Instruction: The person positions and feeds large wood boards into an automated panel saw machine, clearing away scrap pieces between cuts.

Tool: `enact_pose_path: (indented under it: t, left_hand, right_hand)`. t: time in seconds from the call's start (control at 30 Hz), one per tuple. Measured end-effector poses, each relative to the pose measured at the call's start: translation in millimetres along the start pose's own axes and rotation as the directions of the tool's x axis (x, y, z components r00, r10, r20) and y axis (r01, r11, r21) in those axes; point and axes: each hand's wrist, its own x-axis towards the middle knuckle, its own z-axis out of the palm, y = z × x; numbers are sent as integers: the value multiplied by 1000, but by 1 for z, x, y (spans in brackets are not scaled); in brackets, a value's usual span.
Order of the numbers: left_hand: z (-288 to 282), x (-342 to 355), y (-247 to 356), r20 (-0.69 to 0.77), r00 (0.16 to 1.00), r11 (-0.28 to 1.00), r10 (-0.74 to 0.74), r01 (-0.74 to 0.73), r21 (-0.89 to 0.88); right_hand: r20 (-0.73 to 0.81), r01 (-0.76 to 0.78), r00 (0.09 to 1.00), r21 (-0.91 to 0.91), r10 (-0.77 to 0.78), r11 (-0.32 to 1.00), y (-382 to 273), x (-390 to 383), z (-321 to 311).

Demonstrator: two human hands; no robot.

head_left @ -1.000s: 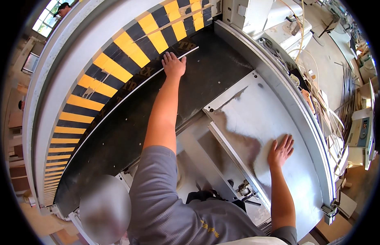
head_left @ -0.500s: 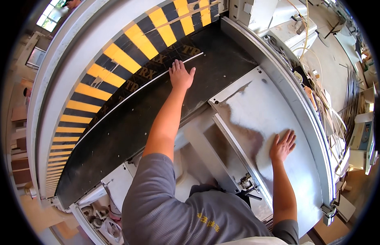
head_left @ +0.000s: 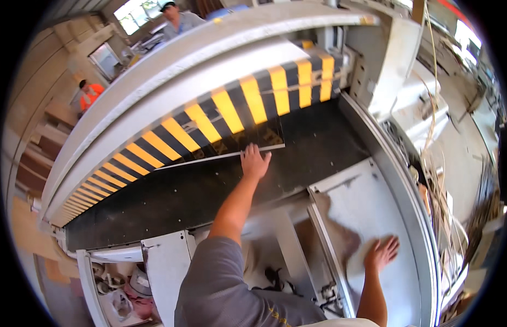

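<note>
My left hand (head_left: 254, 162) reaches forward with its fingers stretched out, fingertips at the pale front edge of a dark printed board (head_left: 275, 136). Most of that board is hidden beneath a guard with yellow and black stripes (head_left: 227, 111); a strip with its pale edge sticks out over the black machine bed (head_left: 202, 185). On the right, my right hand (head_left: 382, 253) rests with fingers spread on a silver metal plate (head_left: 368, 191). Neither hand holds anything.
A raised metal rail (head_left: 395, 158) borders the plate on the right, with loose cables and hoses (head_left: 441, 180) beyond it. An open compartment (head_left: 123, 291) holding odds and ends lies at lower left. Two people, one in orange (head_left: 90, 96), are behind the machine.
The view has tilted up, showing more of the workshop behind. Less of the dark board's left part shows below the striped guard. Both hands keep nearly the same poses.
</note>
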Motion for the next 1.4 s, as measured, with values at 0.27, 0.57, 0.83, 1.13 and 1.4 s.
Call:
enact_pose_path:
  t: [0.27,0.57,0.83,1.13,1.4]
  left_hand:
    - [-34,3,-8,88,983,987,-159,158,15]
    - [-26,-79,-79,-11,990,987,-143,143,72]
    - [-141,-376,-276,148,962,973,-229,227,32]
    - [-310,-631,-548,530,191,541,-826,7,841]
    - [-203,-339,-497,-151,819,814,-554,570,108]
  right_hand:
    - [65,-25,997,-39,27,999,-1,0,-16]
    - [36,-37,999,-70,39,997,6,11,-2]
    - [29,-42,999,-150,47,988,17,20,19]
    - [13,-28,999,-97,29,995,15,12,18]
    - [-8,-23,1000,-73,22,997,12,12,11]
